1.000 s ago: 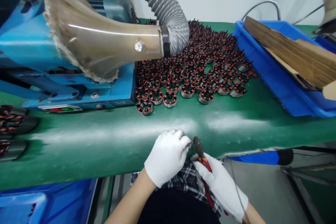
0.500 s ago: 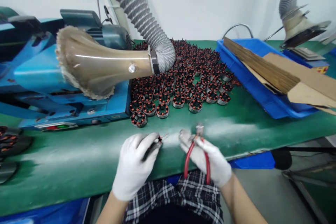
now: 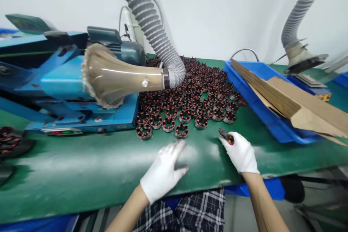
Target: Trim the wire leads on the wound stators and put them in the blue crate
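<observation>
Left grip (image 3: pixel 164 170): in a white glove, fingers stretched forward and thumb held apart, so the grip is spread with nothing visible in it; the fingertips are just short of the nearest ring.
Right grip (image 3: pixel 241 152): also white-gloved, curled around the pliers; how the fingers lie underneath is hidden.
Pliers (image 3: pixel 227 137): dark metal nose and red-orange handles, the handles mostly covered by the glove. Whether the nose is parted I cannot tell.
Pliers' axis: the visible part slants from the glove to the left and away from the person, nose foremost, over the green worktop (image 3: pixel 108 166).
Nearest ring (image 3: pixel 181 132): a short grey metal cylinder with copper-orange windings and a dark hollow middle, standing at the front edge of a dense cluster of similar rings (image 3: pixel 195 79).
Ring's axis: upright, hollow facing up; it is broader than tall, with no evident front.
Handling the ring: best, I judge, to touch only its outer wall, keep it flat, and lift the fingers straight off so neighbours are not nudged.
Handling the pliers: the nose should stay well clear of the windings, which could probably be nicked.
Around: the blue machine (image 3: pixel 62 81) left, the blue plastic tray (image 3: pixel 252 108) right.
</observation>
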Action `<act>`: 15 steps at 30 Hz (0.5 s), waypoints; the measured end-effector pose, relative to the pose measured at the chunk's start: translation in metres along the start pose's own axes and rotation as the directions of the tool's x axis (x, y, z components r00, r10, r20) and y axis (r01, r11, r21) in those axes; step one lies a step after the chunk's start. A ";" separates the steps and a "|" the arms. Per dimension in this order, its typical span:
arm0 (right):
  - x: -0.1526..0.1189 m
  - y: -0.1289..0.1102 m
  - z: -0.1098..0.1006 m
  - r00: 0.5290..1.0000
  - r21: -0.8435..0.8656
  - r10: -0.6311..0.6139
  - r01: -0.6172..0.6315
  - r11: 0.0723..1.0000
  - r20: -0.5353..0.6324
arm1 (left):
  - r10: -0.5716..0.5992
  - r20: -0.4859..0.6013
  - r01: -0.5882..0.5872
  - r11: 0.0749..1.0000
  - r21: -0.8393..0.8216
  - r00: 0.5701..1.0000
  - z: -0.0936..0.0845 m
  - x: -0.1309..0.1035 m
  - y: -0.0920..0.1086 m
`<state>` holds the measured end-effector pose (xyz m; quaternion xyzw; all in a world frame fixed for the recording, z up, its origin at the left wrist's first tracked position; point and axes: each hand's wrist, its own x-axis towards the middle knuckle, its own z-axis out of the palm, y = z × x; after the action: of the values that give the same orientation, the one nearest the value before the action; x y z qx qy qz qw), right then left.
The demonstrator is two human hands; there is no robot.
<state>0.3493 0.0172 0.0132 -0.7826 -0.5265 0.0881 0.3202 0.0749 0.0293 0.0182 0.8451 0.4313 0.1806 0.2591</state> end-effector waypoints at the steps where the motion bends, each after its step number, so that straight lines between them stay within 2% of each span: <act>1: 0.000 0.002 0.006 0.999 -0.074 -0.053 0.054 0.996 0.011 | 0.060 0.038 -0.061 0.997 0.044 0.997 0.003 0.001 0.003; 4: 0.001 0.009 0.016 0.972 -0.344 -0.235 0.226 0.911 0.014 | 0.129 0.104 -0.142 0.980 0.139 0.986 0.008 0.003 0.006; 6: 0.001 0.014 0.017 0.936 -0.468 -0.352 0.325 0.822 0.031 | 0.112 0.075 -0.124 0.976 0.178 0.991 0.009 0.009 0.004; 10: 0.000 0.016 0.014 0.894 -0.421 -0.443 0.429 0.799 0.070 | 0.085 0.001 -0.083 0.970 0.227 0.996 0.011 0.025 -0.001; 15: -0.001 0.014 0.017 0.900 -0.409 -0.431 0.417 0.811 0.064 | 0.091 -0.021 -0.084 0.968 0.236 0.996 0.015 0.025 -0.001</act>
<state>0.3514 0.0198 -0.0086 -0.6964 -0.6890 -0.1110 0.1672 0.0962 0.0457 0.0079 0.8851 0.4161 0.1526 0.1422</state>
